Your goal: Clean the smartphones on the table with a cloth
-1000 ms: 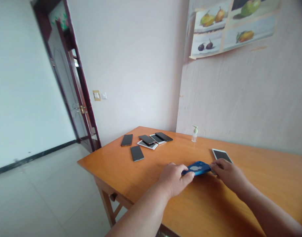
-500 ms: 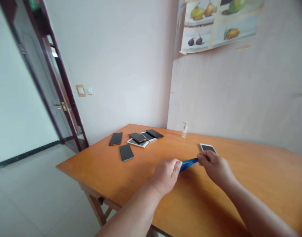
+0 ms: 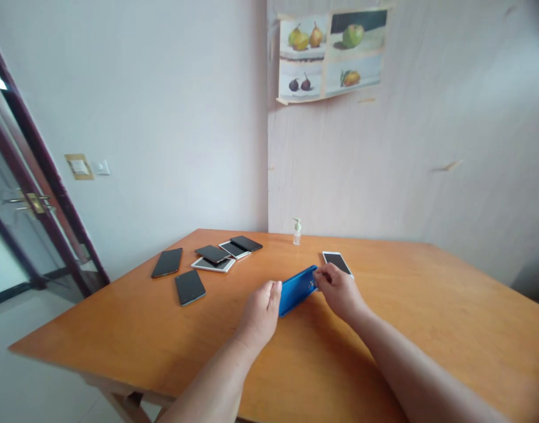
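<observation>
A blue phone case (image 3: pixel 296 291) is held tilted above the table, its hollow inner side partly turned toward me. My left hand (image 3: pixel 261 312) is closed on the case's left end, thumb along the edge. At the other end, my right hand (image 3: pixel 337 289) pinches the case near its camera cutout; those fingertips are partly hidden. Just behind my right hand lies a white phone (image 3: pixel 337 262) with a dark screen, flat on the table.
On the wooden table (image 3: pixel 406 317), several phones or small tablets lie at the left, including a dark one (image 3: pixel 190 288) nearest me and another (image 3: pixel 167 262) by the left edge. Some overlap in a pile (image 3: pixel 212 254). A small pump bottle (image 3: pixel 297 232) stands near the wall.
My view has swung right. The blue case has turned from nearly edge-on to show its inner face. Both hands keep hold of its ends.
</observation>
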Demonstrator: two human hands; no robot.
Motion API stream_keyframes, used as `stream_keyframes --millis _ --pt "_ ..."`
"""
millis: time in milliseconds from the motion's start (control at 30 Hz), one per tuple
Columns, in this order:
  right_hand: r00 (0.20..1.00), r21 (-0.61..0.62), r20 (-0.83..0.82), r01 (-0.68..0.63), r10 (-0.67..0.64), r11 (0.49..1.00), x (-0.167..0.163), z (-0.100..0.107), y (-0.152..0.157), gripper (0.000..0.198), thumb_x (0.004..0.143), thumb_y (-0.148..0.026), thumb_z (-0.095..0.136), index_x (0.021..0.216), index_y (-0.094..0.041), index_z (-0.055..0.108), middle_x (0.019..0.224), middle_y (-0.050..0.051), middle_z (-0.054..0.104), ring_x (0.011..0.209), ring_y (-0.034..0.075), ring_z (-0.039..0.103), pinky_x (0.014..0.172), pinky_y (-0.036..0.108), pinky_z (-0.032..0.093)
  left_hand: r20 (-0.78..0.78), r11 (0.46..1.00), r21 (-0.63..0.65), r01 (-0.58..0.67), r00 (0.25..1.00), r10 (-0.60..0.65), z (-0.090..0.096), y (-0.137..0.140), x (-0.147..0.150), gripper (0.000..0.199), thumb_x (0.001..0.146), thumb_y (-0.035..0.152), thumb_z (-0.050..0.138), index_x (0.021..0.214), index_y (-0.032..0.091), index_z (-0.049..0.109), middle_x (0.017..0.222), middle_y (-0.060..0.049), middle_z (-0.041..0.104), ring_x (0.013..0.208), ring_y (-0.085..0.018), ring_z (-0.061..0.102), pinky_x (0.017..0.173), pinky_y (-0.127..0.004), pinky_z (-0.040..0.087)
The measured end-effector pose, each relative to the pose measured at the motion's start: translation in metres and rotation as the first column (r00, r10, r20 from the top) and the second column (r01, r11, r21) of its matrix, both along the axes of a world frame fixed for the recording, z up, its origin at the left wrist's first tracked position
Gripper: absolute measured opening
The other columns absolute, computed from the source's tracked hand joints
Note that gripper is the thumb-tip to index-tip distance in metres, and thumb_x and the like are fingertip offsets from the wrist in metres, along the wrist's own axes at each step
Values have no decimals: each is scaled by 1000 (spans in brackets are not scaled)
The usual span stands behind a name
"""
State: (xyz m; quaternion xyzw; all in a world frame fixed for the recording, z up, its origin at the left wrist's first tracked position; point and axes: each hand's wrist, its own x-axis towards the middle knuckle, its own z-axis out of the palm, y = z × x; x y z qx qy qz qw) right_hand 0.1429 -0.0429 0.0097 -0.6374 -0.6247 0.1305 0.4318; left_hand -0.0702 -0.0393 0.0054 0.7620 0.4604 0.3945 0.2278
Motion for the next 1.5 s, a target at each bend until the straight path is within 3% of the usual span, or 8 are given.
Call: stream_keyframes --millis 233,467,600,767,967,1200,1333,1500 --pt "996 -213 81 -21 39 977 18 -1 6 27 88 -40 53 94 -19 70 66 1 70 59 16 64 55 24 45 267 947 -299 -117 943 200 -6 13 -5 43 97 57 34 79 21 50 72 -2 60 66 -18 63 55 -25 51" --pt "910 -230 258 384 -324 894 50 2 14 49 93 -48 43 130 -19 57 111 13 70 105 29 64 83 36 45 433 914 -387 -123 851 298 -14 23 -4 28 92 45 51 98 19 59 91 -8 67 75 -18 68 59 -27 57" --pt "835 -234 325 526 -444 818 55 -8 20 63 91 -53 44 141 -16 45 129 20 61 122 36 52 95 48 38 446 917 -388 -89 853 271 -15 23 -4 22 89 35 55 104 19 59 104 -10 67 84 -19 69 62 -26 58" --pt "795 -230 420 560 -438 796 41 -21 28 85 84 -67 49 149 -14 31 135 23 56 132 39 41 101 56 28 332 928 -359 -97 916 225 -17 24 -4 19 87 28 54 102 18 59 94 -8 69 76 -18 68 62 -26 54" --pt "809 -269 392 556 -439 786 45 -23 36 57 86 -60 52 120 -15 60 125 22 62 125 41 47 99 59 26 300 961 -268 -74 941 156 -22 25 -2 17 83 26 55 97 19 60 88 -6 71 77 -19 68 67 -27 52" --pt "868 -288 98 493 -486 821 58 -9 29 55 73 -51 70 116 -18 63 118 20 65 126 40 46 97 51 37 335 947 -317 -45 929 156 -16 23 -2 16 83 25 54 97 18 58 84 -5 68 72 -17 69 59 -24 52" --pt "859 -322 -252 359 -445 876 63 3 21 56 79 -61 58 116 -19 61 105 14 69 99 29 64 67 33 49 347 926 -374 -53 918 193 -12 22 -1 14 83 22 52 96 18 57 81 -3 67 63 -16 68 51 -22 49" --pt "712 -400 -620 75 -330 913 57 9 17 49 88 -58 47 111 -17 57 84 13 71 67 19 68 40 21 35 410 927 -375 -25 892 190 -10 20 0 14 82 21 53 95 18 59 79 -2 66 61 -15 68 54 -22 52"
